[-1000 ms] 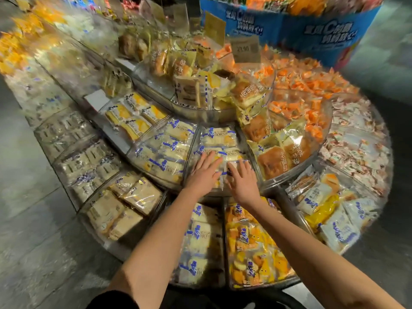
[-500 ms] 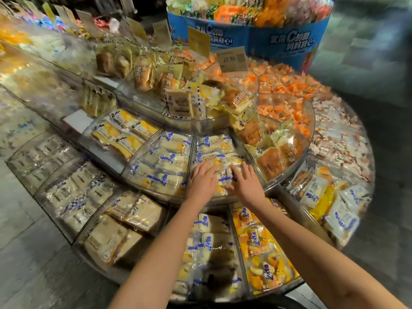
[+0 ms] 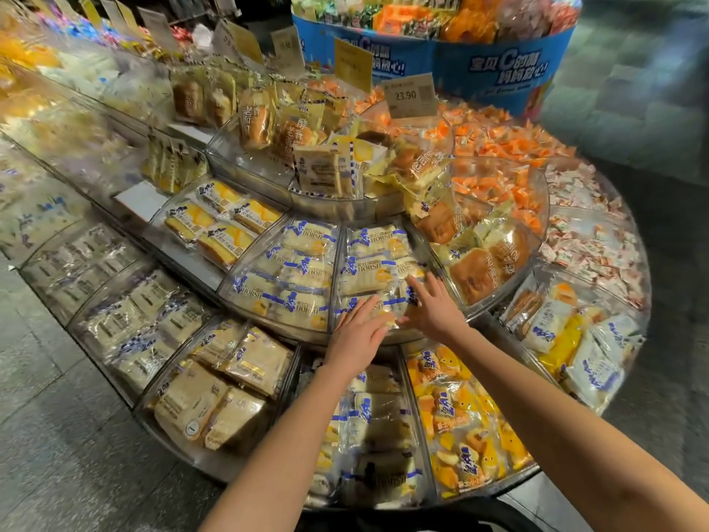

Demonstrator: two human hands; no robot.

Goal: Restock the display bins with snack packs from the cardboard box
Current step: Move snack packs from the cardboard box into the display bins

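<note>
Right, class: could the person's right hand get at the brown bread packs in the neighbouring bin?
Probably yes. The right hand lies open on the blue-striped packs; the brown bread packs sit uncovered just beside it, with only a clear divider between.

floor (image 3: 53,435): grey speckled stone tiles, paler at left, darker at right | back: round blue stand (image 3: 495,76), white lettering on its wall, heaped with bright wrappers | price card (image 3: 409,96): upright, reads 23.90 | light: dim overall, warm yellow glare far left
</note>
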